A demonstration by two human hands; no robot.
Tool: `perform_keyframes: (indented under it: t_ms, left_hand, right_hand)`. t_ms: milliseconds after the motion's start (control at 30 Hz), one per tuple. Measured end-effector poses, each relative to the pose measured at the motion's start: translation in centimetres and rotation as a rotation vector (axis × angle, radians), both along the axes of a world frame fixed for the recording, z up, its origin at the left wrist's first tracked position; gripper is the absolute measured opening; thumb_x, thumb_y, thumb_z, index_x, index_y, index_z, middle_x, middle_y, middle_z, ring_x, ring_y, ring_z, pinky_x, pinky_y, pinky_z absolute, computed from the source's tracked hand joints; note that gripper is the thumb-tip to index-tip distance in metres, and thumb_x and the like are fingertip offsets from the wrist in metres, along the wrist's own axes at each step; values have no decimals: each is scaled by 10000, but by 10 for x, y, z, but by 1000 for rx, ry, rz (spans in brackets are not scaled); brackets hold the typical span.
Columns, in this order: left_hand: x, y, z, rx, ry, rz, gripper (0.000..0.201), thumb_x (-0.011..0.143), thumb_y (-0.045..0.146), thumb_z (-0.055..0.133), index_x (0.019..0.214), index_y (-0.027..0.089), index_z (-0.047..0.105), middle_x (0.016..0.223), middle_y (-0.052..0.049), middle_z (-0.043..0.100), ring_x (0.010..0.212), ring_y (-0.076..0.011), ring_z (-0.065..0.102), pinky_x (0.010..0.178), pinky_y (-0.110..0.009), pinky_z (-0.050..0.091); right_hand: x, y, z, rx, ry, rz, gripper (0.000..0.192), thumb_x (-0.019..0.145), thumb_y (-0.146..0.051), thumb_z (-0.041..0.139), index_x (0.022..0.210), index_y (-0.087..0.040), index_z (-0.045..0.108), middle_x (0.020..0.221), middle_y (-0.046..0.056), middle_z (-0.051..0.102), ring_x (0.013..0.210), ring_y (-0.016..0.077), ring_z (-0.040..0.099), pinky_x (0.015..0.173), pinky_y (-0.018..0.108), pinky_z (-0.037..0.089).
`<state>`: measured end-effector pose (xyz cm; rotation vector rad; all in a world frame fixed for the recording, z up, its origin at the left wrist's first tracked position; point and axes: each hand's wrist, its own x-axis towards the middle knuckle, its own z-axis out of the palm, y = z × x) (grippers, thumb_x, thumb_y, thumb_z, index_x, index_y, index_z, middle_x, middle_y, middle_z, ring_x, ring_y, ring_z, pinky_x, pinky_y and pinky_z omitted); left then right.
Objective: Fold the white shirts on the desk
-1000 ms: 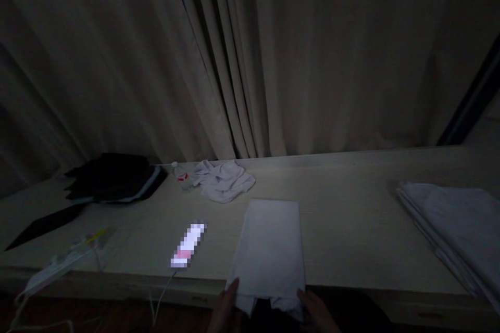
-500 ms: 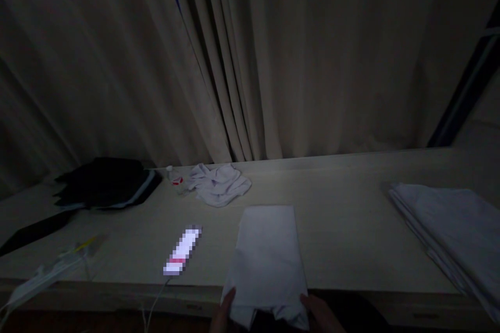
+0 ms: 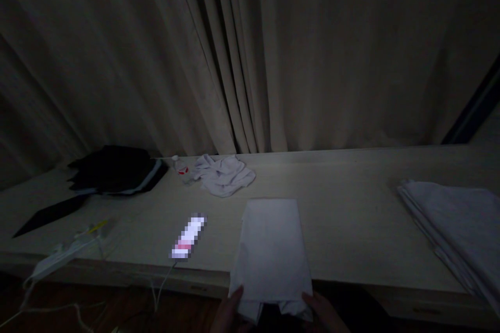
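A folded white cloth lies at the front of the table, its near end hanging over the edge with two loose flaps below. My left hand grips its near left corner, thumb on top and the other fingers hidden underneath. At the near right corner, my right hand pinches the cloth in the same way. Behind it lies a crumpled white cloth, beside a clear plastic bottle with a red label.
A lit phone with a cable is left of the folded cloth. Further left are a white power strip, a dark flat piece and a black fabric pile. Folded white fabric lies at right. A curtain hangs behind the table.
The view has tilted down and shifted slightly left, showing more floor and cables. Both hands keep their hold on the folded cloth, which stays in nearly the same place on the table.
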<state>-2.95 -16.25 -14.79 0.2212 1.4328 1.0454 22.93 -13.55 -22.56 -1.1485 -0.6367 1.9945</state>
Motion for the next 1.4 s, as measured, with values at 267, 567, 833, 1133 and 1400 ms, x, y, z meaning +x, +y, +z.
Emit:
perform_keyframes:
  t_ms: [267,567,833,1133,1400]
  left_hand:
    - [-2,2,-1,-20,-42,13,402,706,344,661,1049,194,515,1013,-94,661,945,-248,615,733,-353,521]
    - [2,-15,3,19,-74,-42,392,637,376,730,925,207,526,831,-26,684,768,-183,644,722,-320,484]
    - [4,-15,-12,-52,9,-64,536,605,489,725,1011,216,506,840,-30,672,685,-171,640,703,-346,493]
    - [15,-25,-2,-106,112,-172,505,643,597,644,889,170,536,728,-26,653,616,-150,634,589,-264,446]
    - [27,-23,-8,-126,65,-71,512,690,570,588,1037,201,505,894,-88,688,642,-211,674,582,-305,459]
  right_hand:
    - [4,-5,5,19,1,6,623,554,-572,750,989,-152,599,877,86,684,676,150,617,510,226,440]
    - [37,-12,-1,3,-373,228,566,608,-618,650,956,-186,538,796,26,642,537,105,586,494,230,436]
    - [69,-31,10,65,-450,256,430,610,-591,626,774,-203,541,644,-22,562,488,98,536,448,220,375]
    - [73,-33,23,100,-526,310,377,669,-549,584,795,-195,561,692,0,580,529,104,541,461,217,370]
    - [51,-25,31,111,-510,262,403,640,-582,596,757,-198,564,655,-16,571,519,97,525,468,219,369]
